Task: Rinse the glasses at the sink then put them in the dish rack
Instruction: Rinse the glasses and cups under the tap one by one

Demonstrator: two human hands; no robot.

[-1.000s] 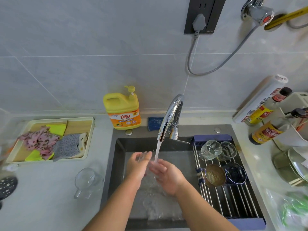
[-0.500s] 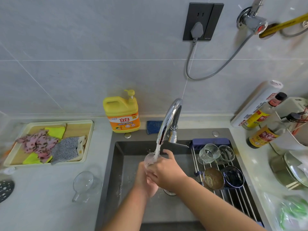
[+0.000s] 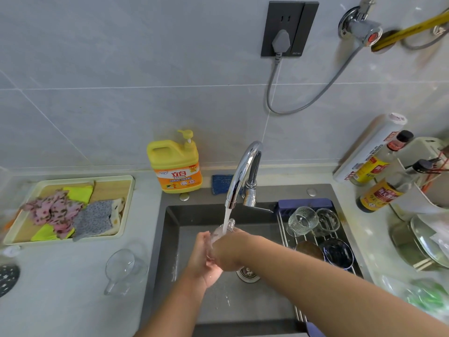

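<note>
A pale counter [image 3: 60, 300] is running along the tiled wall, and a dark sink [image 3: 175, 229] is sitting in it. On the counter well left of the sink, a tray [image 3: 111, 188] is holding a heap of cloths [image 3: 60, 210]. A rack [image 3: 315, 239] is spanning the right side of the sink. A yellow soap bottle [image 3: 175, 164] is standing behind the sink's back left corner, with a blue sponge [image 3: 222, 183] lying just beside it. The tap [image 3: 243, 166] is arching forward over the basin and water [image 3: 227, 220] is pouring from it. Two bare forearms are reaching in from the bottom edge and meeting under the stream. The left hand [image 3: 201, 259] is cupping the glass [image 3: 220, 233] from below and from the left, fingers curling round it. The right hand [image 3: 226, 254] is wrapping over the glass from the right, gripping it too, and hiding most of it. The stream is landing on the glass's upper end, above the middle of the basin. A clear jug [image 3: 124, 266] is lying on the counter just left of the sink. In the rack, a brown bowl [image 3: 308, 249] and a dark bowl [image 3: 337, 254] are sitting side by side, and behind them a ribbed glass [image 3: 302, 220] and a second glass [image 3: 326, 221] are resting next to each other. The drain [image 3: 247, 273] is showing just below the right wrist.
</note>
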